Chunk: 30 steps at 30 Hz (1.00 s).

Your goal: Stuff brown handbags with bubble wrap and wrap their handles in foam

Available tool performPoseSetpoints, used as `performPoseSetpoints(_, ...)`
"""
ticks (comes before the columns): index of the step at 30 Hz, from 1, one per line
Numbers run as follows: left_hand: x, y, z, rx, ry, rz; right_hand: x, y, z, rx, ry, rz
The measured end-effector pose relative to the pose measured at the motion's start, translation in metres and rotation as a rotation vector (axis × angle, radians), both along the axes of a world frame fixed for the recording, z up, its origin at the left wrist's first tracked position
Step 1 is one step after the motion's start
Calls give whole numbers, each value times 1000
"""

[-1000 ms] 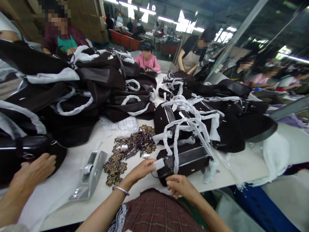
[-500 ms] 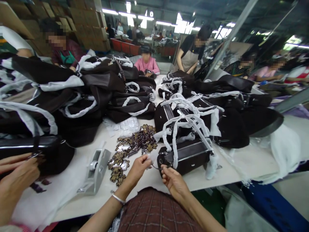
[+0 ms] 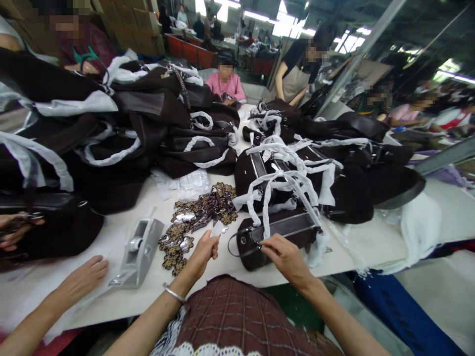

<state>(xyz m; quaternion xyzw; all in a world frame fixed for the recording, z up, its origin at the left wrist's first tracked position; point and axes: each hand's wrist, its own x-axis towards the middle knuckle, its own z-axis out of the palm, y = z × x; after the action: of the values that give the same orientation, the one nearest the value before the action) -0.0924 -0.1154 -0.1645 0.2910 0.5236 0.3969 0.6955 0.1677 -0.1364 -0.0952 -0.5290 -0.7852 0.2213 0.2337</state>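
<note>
My left hand (image 3: 204, 252) is closed around a small white tag (image 3: 217, 229), which sticks up past the thumb. Just right of it stands a dark brown handbag (image 3: 284, 237) with white-wrapped handles (image 3: 266, 207). A thin dark strap (image 3: 230, 245) curves out from the bag's left end. My right hand (image 3: 285, 254) pinches at the bag's front upper edge, apparently on the end of that strap; the fingertips partly hide it. Beyond my left hand lies a pile of flower-shaped charms (image 3: 178, 242) in gold and brown.
A grey tape dispenser (image 3: 137, 254) stands left of the charms. Clear plastic packets (image 3: 191, 183) lie behind them. Dark bags (image 3: 156, 118) are heaped at left and back. A co-worker's hand (image 3: 87, 277) rests on white sheeting at left; other people sit and stand around the table.
My hands have moved apart: the left went left with the white tag, the right moved right and up along the bag. The neighbour's near hand now lies flat on the sheeting.
</note>
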Motion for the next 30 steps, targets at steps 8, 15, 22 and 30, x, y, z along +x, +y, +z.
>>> performPoseSetpoints(8,19,1,5,232,329,-182,-22,26,0,-54,-469,280)
performPoseSetpoints(15,12,1,1,280,418,-166,-31,37,7,-37,-590,362)
performPoseSetpoints(22,21,3,7,49,84,-52,-38,38,1,51,-533,323)
performPoseSetpoints(30,12,1,22,-179,-320,-161,-30,37,-5,165,-268,265)
